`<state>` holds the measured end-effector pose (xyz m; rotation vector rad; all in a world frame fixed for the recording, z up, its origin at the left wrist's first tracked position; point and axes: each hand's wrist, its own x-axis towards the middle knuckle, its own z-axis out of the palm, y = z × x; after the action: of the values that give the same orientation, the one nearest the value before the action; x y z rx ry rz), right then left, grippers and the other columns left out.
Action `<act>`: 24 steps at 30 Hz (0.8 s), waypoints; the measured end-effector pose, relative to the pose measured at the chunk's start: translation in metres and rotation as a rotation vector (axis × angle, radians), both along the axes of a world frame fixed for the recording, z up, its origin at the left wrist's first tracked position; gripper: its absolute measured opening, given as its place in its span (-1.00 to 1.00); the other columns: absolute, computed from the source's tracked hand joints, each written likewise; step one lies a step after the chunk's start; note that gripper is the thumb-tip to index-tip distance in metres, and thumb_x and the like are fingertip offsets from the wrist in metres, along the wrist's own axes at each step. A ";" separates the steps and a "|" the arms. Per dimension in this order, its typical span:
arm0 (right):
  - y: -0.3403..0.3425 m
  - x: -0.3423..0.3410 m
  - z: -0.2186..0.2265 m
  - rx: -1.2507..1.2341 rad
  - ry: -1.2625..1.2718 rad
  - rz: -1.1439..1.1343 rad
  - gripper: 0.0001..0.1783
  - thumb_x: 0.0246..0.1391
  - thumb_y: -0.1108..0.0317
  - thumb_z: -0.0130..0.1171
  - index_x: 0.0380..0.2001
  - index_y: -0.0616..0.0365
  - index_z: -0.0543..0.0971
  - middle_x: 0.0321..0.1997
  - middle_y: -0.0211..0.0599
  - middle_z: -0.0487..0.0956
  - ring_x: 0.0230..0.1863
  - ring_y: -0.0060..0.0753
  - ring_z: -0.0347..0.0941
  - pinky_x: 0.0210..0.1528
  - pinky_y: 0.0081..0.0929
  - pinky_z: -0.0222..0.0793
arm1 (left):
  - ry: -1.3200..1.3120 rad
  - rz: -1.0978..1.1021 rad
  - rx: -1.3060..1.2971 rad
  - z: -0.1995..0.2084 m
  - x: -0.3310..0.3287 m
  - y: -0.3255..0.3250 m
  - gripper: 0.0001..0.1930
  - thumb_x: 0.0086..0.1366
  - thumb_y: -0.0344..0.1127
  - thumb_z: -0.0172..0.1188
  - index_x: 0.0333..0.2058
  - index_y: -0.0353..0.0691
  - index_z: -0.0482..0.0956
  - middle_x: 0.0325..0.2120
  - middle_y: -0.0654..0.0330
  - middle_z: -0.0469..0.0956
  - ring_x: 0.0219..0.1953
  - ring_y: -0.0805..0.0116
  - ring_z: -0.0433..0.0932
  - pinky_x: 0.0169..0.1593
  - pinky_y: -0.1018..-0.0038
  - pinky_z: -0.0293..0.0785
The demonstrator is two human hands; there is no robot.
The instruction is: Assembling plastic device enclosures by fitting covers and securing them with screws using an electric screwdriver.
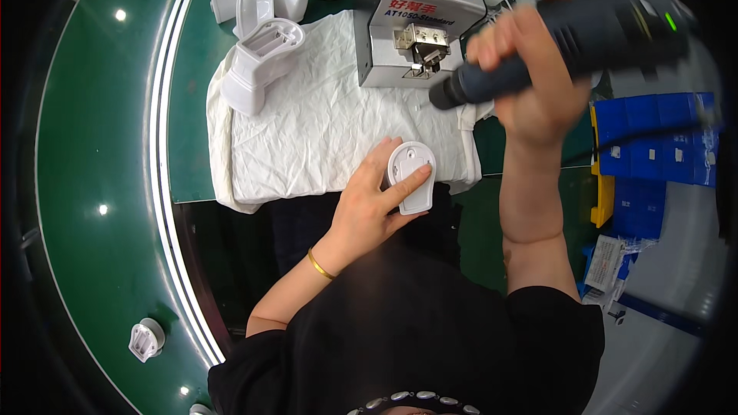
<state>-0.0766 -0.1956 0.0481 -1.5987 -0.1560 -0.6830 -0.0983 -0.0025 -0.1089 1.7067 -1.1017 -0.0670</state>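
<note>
My left hand [367, 204] grips a white plastic housing [416, 199] by its sides, near the front edge of the white cloth. The thumb lies across its face, which has a rounded end and small screw holes. My right hand [542, 100], blurred by motion, is wrapped round a dark electric screwdriver [492, 83] with a green light on its body. The screwdriver's nose points left, just in front of a grey screw feeder [373, 50], apart from the housing. Too little shows to tell whether a screw sits on its tip.
Several white plastic housings [257, 65] stand at the cloth's [330, 138] back left. Another housing [146, 340] sits on the green conveyor [100, 161] on my left. Blue bins [653, 134] with a yellow bin [603, 200] are at the right, behind the screwdriver's cable [638, 136].
</note>
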 end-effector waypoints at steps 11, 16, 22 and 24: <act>0.023 -0.057 0.002 -0.452 0.165 -0.075 -0.44 0.19 0.34 0.12 0.18 0.15 0.16 -0.49 -0.34 0.38 -0.50 -0.48 0.37 -0.28 -0.31 0.39 | 0.009 0.006 -0.005 0.002 -0.001 0.000 -0.31 -0.13 -0.31 0.51 0.09 0.06 0.58 0.17 -0.18 0.34 0.18 -0.21 0.38 0.20 0.12 0.39; 0.025 -0.057 0.000 -0.506 0.177 -0.083 -0.46 0.18 0.37 0.10 0.17 0.15 0.16 -0.49 -0.35 0.38 -0.50 -0.48 0.37 -0.26 -0.32 0.38 | 0.013 0.011 -0.019 0.002 -0.002 0.001 -0.32 -0.14 -0.31 0.51 0.08 0.04 0.58 0.17 -0.18 0.35 0.19 -0.22 0.37 0.21 0.12 0.38; 0.034 -0.053 -0.007 -0.260 0.093 0.023 -0.51 0.14 0.39 0.12 0.08 0.11 0.18 -0.48 -0.34 0.39 -0.48 -0.48 0.38 -0.25 -0.32 0.39 | 0.019 0.009 -0.025 0.002 0.000 0.001 -0.33 -0.14 -0.32 0.51 0.07 0.02 0.59 0.15 -0.17 0.36 0.20 -0.22 0.37 0.21 0.11 0.38; 0.040 -0.051 -0.005 -0.189 0.104 0.034 -0.52 0.12 0.40 0.13 0.05 0.09 0.17 -0.48 -0.34 0.39 -0.48 -0.48 0.39 -0.24 -0.32 0.39 | 0.019 0.017 -0.015 0.002 0.000 0.001 -0.33 -0.14 -0.32 0.50 0.07 0.01 0.59 0.15 -0.17 0.36 0.20 -0.22 0.37 0.21 0.11 0.38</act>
<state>-0.1277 -0.1553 0.0429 -1.8045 -0.1745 -0.5702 -0.0987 -0.0015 -0.1072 1.6982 -1.0715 -0.0640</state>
